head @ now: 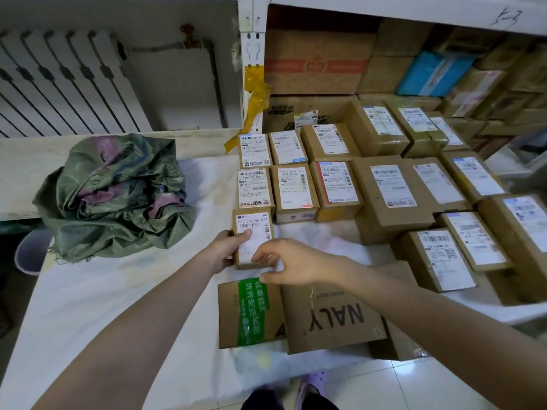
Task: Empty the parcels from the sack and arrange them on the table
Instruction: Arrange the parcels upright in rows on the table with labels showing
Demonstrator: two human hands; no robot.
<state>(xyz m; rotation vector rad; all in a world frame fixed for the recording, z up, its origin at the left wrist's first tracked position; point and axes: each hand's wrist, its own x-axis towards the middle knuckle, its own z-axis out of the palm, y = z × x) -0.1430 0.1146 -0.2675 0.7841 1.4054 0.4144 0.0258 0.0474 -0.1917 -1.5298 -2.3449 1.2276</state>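
Left hand [220,253] grasps the small labelled carton [254,229] by its left side, thumb on the label. Right hand [291,266] curls at its near right corner; gripping or just touching, I can't tell. The carton sits on the table [88,291], third in the left column of parcels [296,187]. That's the arranging step. The green sack [115,196] lies crumpled to the left, probably empty. Next move: square the carton up with its row.

Both forearms are bare up to the frame's lower edge, and the left hand [220,253] and right hand [293,263] are uncovered too. At the bottom centre of the frame a lilac clog [310,384] with round holes across its top shows beside dark clothing [263,402] on the legs.
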